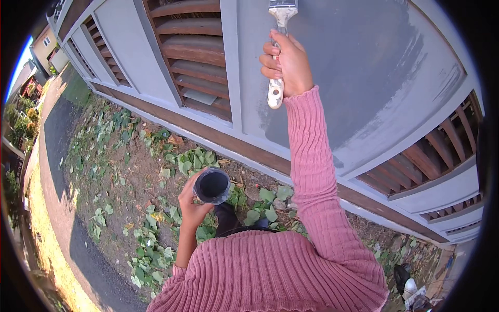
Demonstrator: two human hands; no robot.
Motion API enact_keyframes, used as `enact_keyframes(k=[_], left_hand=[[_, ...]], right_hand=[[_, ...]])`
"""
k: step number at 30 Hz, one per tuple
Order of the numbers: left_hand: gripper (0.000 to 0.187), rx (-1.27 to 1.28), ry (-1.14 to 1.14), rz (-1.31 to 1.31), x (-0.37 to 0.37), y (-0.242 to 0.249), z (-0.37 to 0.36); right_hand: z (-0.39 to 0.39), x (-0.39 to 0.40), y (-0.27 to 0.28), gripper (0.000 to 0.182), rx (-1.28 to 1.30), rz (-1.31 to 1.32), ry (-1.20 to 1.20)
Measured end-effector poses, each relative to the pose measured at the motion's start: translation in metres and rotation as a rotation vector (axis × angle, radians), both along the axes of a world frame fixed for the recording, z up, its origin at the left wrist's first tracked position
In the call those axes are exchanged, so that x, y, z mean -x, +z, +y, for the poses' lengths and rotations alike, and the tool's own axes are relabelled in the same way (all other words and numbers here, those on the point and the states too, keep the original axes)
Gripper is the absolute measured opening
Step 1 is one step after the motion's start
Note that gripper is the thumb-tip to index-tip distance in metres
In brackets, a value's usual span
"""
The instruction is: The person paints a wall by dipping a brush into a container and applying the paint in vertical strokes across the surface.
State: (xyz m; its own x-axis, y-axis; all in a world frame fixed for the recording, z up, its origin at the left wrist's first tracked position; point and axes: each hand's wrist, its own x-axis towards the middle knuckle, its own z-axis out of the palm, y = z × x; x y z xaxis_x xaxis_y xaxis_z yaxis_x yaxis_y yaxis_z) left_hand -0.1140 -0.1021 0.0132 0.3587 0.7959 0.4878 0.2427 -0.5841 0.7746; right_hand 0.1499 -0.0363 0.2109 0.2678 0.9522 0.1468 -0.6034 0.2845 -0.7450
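Note:
A paintbrush [282, 21] with a paint-smeared white handle is in my right hand [292, 62], its fingers wrapped round the grip. The bristle end reaches up to the wall panel [358, 67] at the top edge of the view, where the bristles are cut off. Dark grey paint covers much of this panel, with streaky, lighter edges on the right and at the lower left. Lower down, my left hand [193, 204] holds a paint container [213, 186] by its side. The container's mouth faces up and its inside looks dark, with grey smears round the rim.
Brown slatted vents [195, 52] flank the panel, with another slatted vent [421, 156] at lower right. Leafy plants [195, 161] grow over the soil along the wall's foot. A paved path [62, 151] runs at left. Shoes [409, 286] lie at lower right.

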Motion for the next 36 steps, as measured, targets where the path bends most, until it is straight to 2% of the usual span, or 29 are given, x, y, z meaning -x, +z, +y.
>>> enact_keyframes(k=[2, 5, 8, 12, 14, 20, 25, 27, 34, 36], left_hand=[[0.052, 0.026, 0.030, -0.052, 0.001, 0.003, 0.000], [0.051, 0.002, 0.058, -0.043, 0.006, 0.003, 0.000], [0.050, 0.017, 0.065, -0.046, 0.010, -0.002, 0.001], [0.051, 0.016, 0.078, -0.056, 0.010, -0.001, 0.002], [0.053, 0.024, 0.102, 0.016, 0.010, 0.001, 0.002], [0.053, 0.078, 0.123, -0.019, -0.002, -0.005, 0.003], [0.056, 0.101, 0.032, 0.043, -0.008, -0.006, 0.012], [0.050, 0.159, 0.059, -0.019, -0.014, 0.000, 0.016], [0.049, 0.199, 0.023, 0.015, -0.011, 0.003, 0.031], [0.049, 0.129, 0.034, 0.081, -0.010, 0.006, 0.036]], right_hand=[[0.009, -0.005, 0.024, 0.011, -0.127, -0.115, -0.017], [0.007, 0.002, 0.042, 0.009, -0.171, -0.195, -0.033], [0.014, 0.005, 0.026, 0.012, -0.129, -0.125, -0.033], [0.044, -0.009, -0.039, 0.011, 0.037, -0.103, -0.024], [0.044, -0.002, -0.075, 0.010, 0.104, -0.028, -0.072], [0.034, 0.011, -0.185, 0.009, 0.338, 0.123, -0.030], [0.032, 0.014, -0.264, 0.008, 0.503, 0.160, -0.057], [0.032, 0.016, -0.290, 0.008, 0.559, 0.148, -0.075], [0.034, 0.026, -0.370, 0.011, 0.752, 0.188, -0.075], [0.033, 0.029, -0.385, 0.011, 0.797, 0.219, -0.072]])
